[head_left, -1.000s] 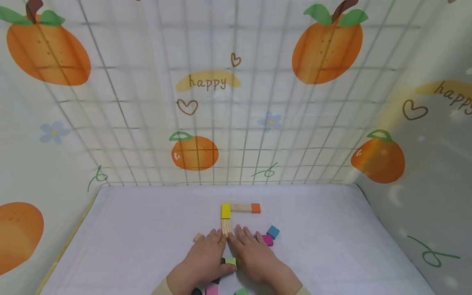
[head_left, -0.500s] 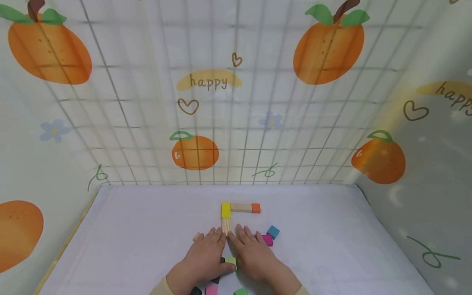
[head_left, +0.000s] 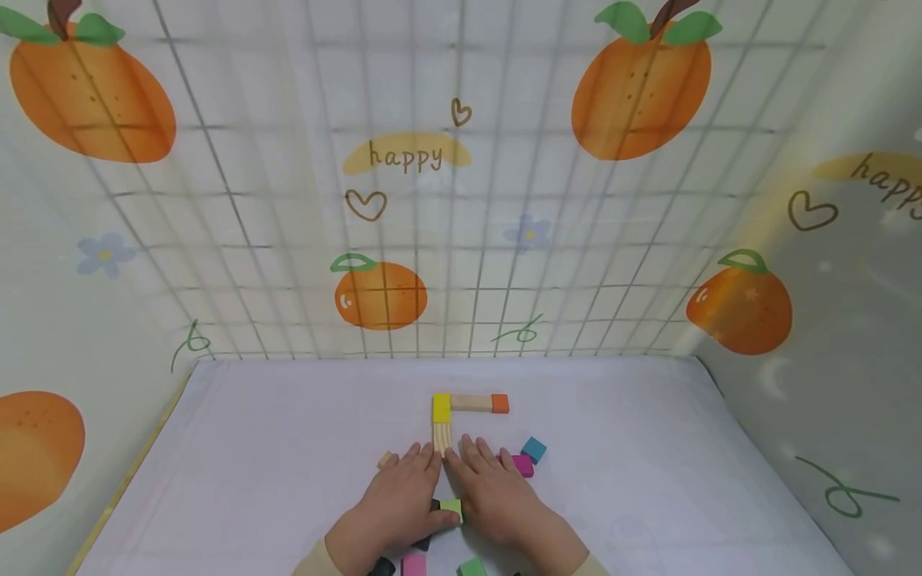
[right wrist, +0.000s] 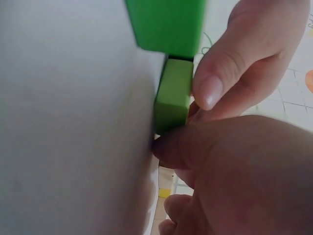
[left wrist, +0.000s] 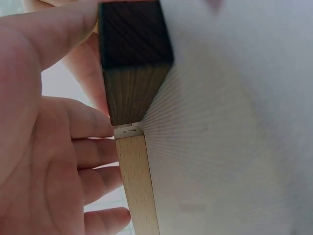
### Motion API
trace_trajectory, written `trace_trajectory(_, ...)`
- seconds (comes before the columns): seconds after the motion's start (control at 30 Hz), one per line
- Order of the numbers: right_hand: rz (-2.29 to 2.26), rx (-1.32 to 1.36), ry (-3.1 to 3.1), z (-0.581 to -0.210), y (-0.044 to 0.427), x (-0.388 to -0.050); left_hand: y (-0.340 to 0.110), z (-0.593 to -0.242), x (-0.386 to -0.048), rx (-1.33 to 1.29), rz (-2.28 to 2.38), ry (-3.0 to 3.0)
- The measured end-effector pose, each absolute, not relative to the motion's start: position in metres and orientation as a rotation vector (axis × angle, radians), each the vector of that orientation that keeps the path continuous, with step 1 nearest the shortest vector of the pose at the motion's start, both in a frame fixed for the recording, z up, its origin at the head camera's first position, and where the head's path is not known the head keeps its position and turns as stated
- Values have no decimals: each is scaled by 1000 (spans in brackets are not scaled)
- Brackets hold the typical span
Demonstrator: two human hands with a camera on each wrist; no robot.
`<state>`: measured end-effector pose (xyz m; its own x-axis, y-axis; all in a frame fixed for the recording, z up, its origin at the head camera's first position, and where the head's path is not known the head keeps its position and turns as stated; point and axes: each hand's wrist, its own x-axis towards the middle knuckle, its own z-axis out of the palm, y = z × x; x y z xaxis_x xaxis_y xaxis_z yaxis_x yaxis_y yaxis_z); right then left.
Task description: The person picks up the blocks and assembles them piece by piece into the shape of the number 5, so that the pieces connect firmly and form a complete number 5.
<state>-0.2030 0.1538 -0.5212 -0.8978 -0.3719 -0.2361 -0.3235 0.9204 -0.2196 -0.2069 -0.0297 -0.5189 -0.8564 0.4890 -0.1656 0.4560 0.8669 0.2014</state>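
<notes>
Both hands lie over the blocks in the head view, fingers extended away from the body. My left hand (head_left: 402, 494) has its index fingertip at the near end of a striped wooden block (head_left: 442, 438), its thumb on a light green block (head_left: 450, 509). Fingertips of my right hand (head_left: 497, 492) reach the same wooden block's right side and a magenta block (head_left: 522, 465). A yellow block (head_left: 442, 407) touches the wooden block's far end; a plain wooden block (head_left: 471, 403) and an orange block (head_left: 500, 403) run rightward from it. The right thumb is near the light green block (right wrist: 173, 93) in the right wrist view.
A blue block (head_left: 534, 450) lies beside the magenta one, and a small wooden block (head_left: 386, 460) left of the left fingers. Nearer are a pink block (head_left: 414, 565), a green block (head_left: 472, 568) and a black block (head_left: 383, 567). A printed curtain (head_left: 461, 176) hangs behind the white table (head_left: 288, 432).
The head view has shifted very slightly. Hands and blocks keep the same places relative to each other.
</notes>
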Motion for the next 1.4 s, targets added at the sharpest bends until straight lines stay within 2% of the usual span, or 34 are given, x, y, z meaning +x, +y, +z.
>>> trace_trajectory(0.77,-246,-550,2862,-506,158,-204,-28,-511,-205,715,248,2846)
trace_trajectory(1.13,-319,-179,2939,-478,216,-216,-27,-506,-199,724,221,2856)
trace_trajectory(1.4,-296,-136,2913,-464,250,-216,-18,-493,-185,936,277,2724)
